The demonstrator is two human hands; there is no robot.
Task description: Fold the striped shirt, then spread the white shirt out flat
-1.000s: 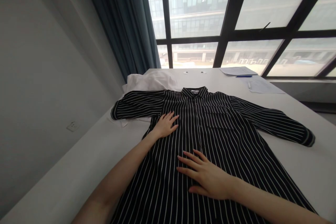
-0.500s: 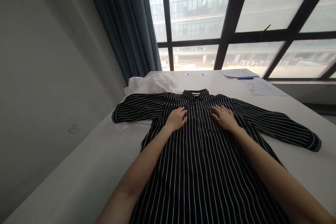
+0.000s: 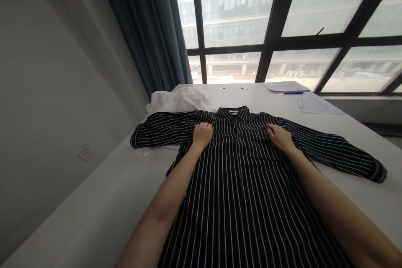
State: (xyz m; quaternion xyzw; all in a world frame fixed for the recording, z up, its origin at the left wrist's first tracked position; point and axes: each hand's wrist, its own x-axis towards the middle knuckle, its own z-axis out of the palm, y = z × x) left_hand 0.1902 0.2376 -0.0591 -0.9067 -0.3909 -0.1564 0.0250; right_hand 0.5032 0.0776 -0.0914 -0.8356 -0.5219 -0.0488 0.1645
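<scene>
A black shirt with white stripes [image 3: 232, 192] lies front up on the white table [image 3: 125, 201], its collar toward the window and both sleeves spread sideways. On the chest near the left sleeve seam, my left hand [image 3: 202, 135] has its fingers curled together on the fabric. My right hand [image 3: 281, 137] is closed on the cloth at the other side of the chest, close to the right shoulder; its fingertips are bent into the fabric. The shirt's lower end runs out of view at the bottom.
A crumpled white cloth [image 3: 180, 100] lies behind and partly under the left sleeve. Papers [image 3: 284, 86] with a blue pen [image 3: 293, 93] are at the far right of the table. A dark curtain [image 3: 150, 29] hangs beside the window, and a wall socket [image 3: 86, 154] is at left.
My hands have moved apart, the left one leftward and the right one rightward. Their spread fingers have curled onto the shirt. The sleeves have shifted slightly outward.
</scene>
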